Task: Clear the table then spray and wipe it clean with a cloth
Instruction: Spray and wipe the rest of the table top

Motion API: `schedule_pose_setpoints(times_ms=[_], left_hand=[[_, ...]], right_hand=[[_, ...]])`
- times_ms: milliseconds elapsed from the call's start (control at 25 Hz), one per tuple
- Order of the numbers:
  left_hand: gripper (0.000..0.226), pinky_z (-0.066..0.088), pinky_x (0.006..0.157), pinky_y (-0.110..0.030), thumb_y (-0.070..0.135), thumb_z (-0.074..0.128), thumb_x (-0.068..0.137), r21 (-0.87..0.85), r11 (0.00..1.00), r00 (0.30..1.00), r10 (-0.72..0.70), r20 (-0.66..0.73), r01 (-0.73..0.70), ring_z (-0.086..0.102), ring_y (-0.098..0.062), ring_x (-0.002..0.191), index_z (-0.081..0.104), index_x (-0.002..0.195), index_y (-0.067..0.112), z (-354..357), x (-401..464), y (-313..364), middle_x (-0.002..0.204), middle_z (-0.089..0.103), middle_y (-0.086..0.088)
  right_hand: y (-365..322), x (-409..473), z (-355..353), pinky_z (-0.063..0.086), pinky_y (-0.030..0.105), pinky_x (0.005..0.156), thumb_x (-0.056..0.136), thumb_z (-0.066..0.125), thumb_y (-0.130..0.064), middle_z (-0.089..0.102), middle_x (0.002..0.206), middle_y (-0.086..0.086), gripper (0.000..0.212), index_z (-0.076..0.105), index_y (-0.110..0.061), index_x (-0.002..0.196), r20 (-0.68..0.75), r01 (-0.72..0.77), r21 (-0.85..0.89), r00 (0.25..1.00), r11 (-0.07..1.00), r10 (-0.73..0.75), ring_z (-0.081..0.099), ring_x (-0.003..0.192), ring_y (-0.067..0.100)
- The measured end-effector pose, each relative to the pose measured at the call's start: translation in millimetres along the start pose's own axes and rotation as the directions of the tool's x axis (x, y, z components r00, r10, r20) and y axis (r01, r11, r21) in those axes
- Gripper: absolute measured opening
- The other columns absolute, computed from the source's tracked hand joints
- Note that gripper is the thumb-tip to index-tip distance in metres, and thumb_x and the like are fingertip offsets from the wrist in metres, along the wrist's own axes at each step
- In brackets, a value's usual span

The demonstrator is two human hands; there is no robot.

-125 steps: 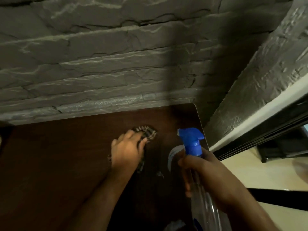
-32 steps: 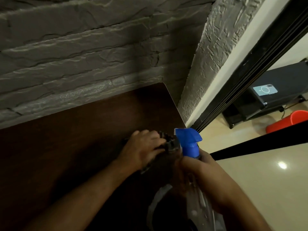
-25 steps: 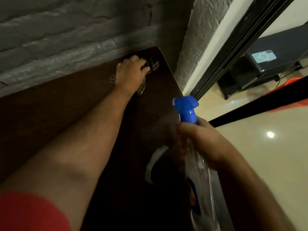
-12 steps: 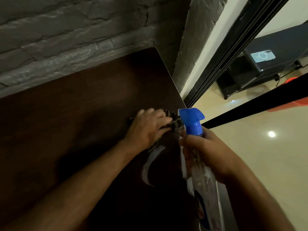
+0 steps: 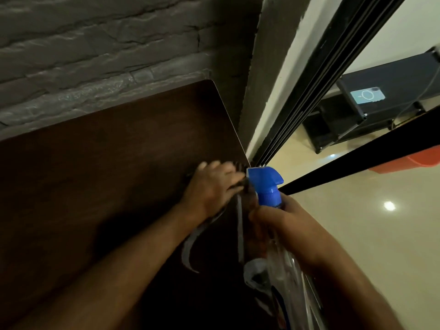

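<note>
The dark brown wooden table [image 5: 107, 163] stands against a grey brick wall. My left hand [image 5: 212, 189] presses a dark patterned cloth [image 5: 240, 166] onto the table at its right edge; the hand covers most of the cloth. My right hand [image 5: 283, 225] grips the neck of a clear spray bottle [image 5: 285, 270] with a blue trigger head [image 5: 266, 184], held just right of the left hand, beside the table's right edge. Wet streaks [image 5: 190, 244] glint on the table below the left hand.
The grey brick wall [image 5: 95, 55] runs along the table's far side, with a textured pillar [image 5: 259, 67] at its right corner. Black door rails [image 5: 309, 75] and a cream floor [image 5: 357, 222] lie to the right. A black stand [image 5: 381, 101] holds a phone; an orange tub [image 5: 416, 160] sits behind a black bar.
Over the last second my left hand pulled the cloth back from the table's far right corner along the right edge to beside the spray bottle. My right hand still holds the bottle.
</note>
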State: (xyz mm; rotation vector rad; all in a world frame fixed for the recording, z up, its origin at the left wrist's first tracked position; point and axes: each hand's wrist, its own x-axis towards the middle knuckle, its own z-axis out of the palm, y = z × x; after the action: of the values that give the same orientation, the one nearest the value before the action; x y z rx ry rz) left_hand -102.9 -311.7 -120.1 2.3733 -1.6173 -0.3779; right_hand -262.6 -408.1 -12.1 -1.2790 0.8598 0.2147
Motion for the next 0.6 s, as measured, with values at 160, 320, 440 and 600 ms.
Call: schedule_pose_setpoints(times_ms=[160, 320, 440, 600], left_hand=[[0.041, 0.039, 0.076, -0.039, 0.046, 0.041, 0.09, 0.071, 0.973, 0.963, -0.207, -0.173, 0.221, 0.06, -0.028, 0.093, 0.068, 0.111, 0.022, -23, -33, -68, 0.104, 0.064, -0.002], [0.034, 0.036, 0.089, -0.042, 0.04, 0.048, 0.095, 0.052, 0.884, 0.862, -0.438, -0.253, 0.465, 0.053, -0.026, 0.109, 0.059, 0.123, 0.023, -30, 62, -68, 0.118, 0.058, -0.002], [0.032, 0.031, 0.082, -0.037, 0.037, 0.052, 0.093, 0.05, 0.972, 0.969, -0.223, -0.105, 0.229, 0.053, -0.022, 0.101, 0.059, 0.122, 0.025, -6, 42, 0, 0.113, 0.058, 0.001], [0.034, 0.035, 0.074, -0.036, 0.042, 0.05, 0.087, 0.065, 0.983, 0.975, -0.164, -0.149, 0.175, 0.06, -0.027, 0.091, 0.068, 0.109, 0.024, -4, -75, -26, 0.103, 0.064, 0.0]], right_hand=[[8, 0, -11, 0.047, 0.042, 0.063, 0.067, 0.069, -0.026, 0.06, 0.063, 0.009, 0.039, 0.059, -0.016, 0.103, 0.075, -0.049, 0.041, 0.996, 0.998, 0.046, 0.055, 0.055, 0.025], [7, 0, -7, 0.047, 0.039, 0.063, 0.073, 0.069, -0.023, 0.059, 0.064, 0.006, 0.026, 0.059, -0.016, 0.096, 0.073, -0.017, 0.015, 0.997, 1.0, 0.016, 0.054, 0.053, 0.02], [5, -5, -3, 0.044, 0.037, 0.055, 0.073, 0.067, -0.016, 0.052, 0.061, 0.014, 0.021, 0.056, -0.009, 0.09, 0.097, 0.011, 0.047, 0.995, 0.999, -0.016, 0.049, 0.049, 0.025], [15, -9, -10, 0.048, 0.04, 0.062, 0.067, 0.068, -0.025, 0.06, 0.06, 0.004, 0.031, 0.059, -0.018, 0.096, 0.139, -0.029, -0.006, 0.99, 1.0, 0.03, 0.055, 0.052, 0.021]])
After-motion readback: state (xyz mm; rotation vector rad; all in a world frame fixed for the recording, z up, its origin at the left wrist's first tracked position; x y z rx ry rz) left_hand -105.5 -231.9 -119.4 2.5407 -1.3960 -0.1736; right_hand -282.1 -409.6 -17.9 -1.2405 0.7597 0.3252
